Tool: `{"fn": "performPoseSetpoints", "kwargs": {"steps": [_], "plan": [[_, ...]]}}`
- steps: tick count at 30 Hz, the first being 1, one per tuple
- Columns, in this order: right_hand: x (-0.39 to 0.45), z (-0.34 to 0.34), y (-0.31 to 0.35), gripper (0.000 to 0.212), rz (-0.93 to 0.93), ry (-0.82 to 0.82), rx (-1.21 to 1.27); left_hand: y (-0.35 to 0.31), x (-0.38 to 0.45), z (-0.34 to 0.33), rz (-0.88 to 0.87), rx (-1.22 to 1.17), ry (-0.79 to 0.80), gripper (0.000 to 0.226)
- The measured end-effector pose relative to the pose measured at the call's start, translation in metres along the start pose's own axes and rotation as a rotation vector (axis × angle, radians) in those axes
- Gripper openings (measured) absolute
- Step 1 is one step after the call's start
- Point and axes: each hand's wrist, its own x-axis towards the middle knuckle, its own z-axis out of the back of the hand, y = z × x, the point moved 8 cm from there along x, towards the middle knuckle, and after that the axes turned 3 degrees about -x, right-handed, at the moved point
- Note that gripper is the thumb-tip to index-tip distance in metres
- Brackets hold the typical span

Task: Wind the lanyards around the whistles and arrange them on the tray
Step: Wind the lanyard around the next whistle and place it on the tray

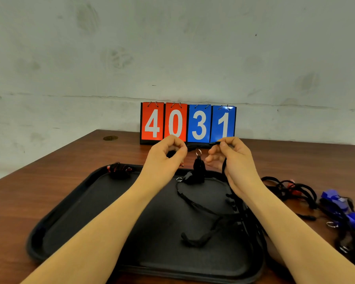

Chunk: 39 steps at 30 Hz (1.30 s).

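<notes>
Both my hands are raised above the far edge of the black tray [74,206]: my left hand [166,158] has its fingers curled round a small dark thing I cannot make out, and my right hand [232,160] pinches the black lanyard [224,167] between thumb and forefinger. Between them a black whistle [199,167] hangs from a metal ring [198,152], with cord trailing loose across the tray below. One wound red-and-black whistle [119,169] lies in the tray's far left corner, and a tangle of blue whistles [340,206] and cords sits on the wooden table [49,181] to my right, before the scoreboard [188,123] reading 4031.
</notes>
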Motion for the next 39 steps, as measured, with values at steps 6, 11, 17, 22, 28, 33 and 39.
{"fn": "performPoseSetpoints", "kwargs": {"steps": [6, 11, 17, 22, 28, 33, 39], "plan": [[0.003, 0.007, 0.000, 0.016, 0.070, -0.062, -0.154, -0.003, 0.001, -0.001, -0.016, -0.013, 0.024, 0.010], [-0.002, -0.003, 0.007, 0.024, 0.243, 0.025, -0.596, -0.002, 0.001, -0.002, -0.003, -0.038, 0.027, 0.012], [-0.016, -0.024, 0.020, 0.012, 0.380, 0.200, -0.667, -0.001, 0.001, 0.000, 0.009, -0.041, 0.003, 0.010], [-0.018, -0.034, -0.006, 0.028, 0.230, 0.301, -0.857, 0.000, 0.002, 0.002, 0.011, -0.035, -0.011, 0.013], [-0.019, -0.042, -0.008, 0.039, 0.247, 0.283, -0.989, 0.001, 0.002, 0.001, 0.020, -0.055, -0.011, 0.010], [-0.019, -0.042, -0.008, 0.013, 0.226, 0.303, -0.823, 0.001, 0.003, 0.002, 0.017, -0.045, -0.017, 0.013], [-0.011, -0.021, 0.003, 0.011, 0.128, 0.239, -0.613, 0.006, 0.004, 0.007, 0.050, -0.045, -0.072, 0.013]]}}
